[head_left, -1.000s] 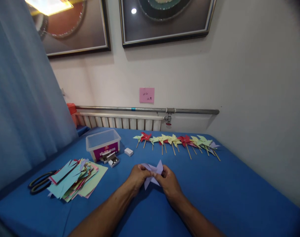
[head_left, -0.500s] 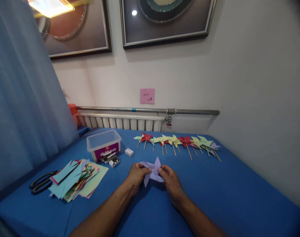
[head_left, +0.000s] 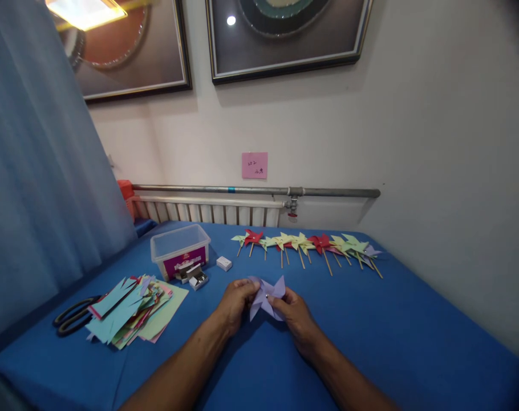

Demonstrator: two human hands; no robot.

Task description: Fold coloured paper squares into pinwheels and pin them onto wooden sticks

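Note:
Between my two hands is a purple paper pinwheel (head_left: 264,302) with pointed blades and a small shiny pin at its centre. My left hand (head_left: 238,305) pinches its left blade between thumb and fingers. With its thumb on the front near the pin, my right hand (head_left: 297,314) grips the pinwheel's right side. Whatever lies behind the paper is hidden, and no stick shows on this one. Beyond my hands, a row of finished-looking pinwheels on sticks (head_left: 321,244) in red, yellow, green and purple lies on the blue cloth (head_left: 362,342).
To the left are a pile of coloured paper (head_left: 118,319) and black-handled scissors (head_left: 73,315) partly under it. Behind stand a clear plastic tub (head_left: 180,242), an open small box of pins (head_left: 197,278) and a small white box (head_left: 224,263). A metal pipe (head_left: 259,191) runs along the wall.
The purple pinwheel has turned slightly in my hands. My left thumb has moved off the centre to the left blade, and my right thumb has come in closer to the pin.

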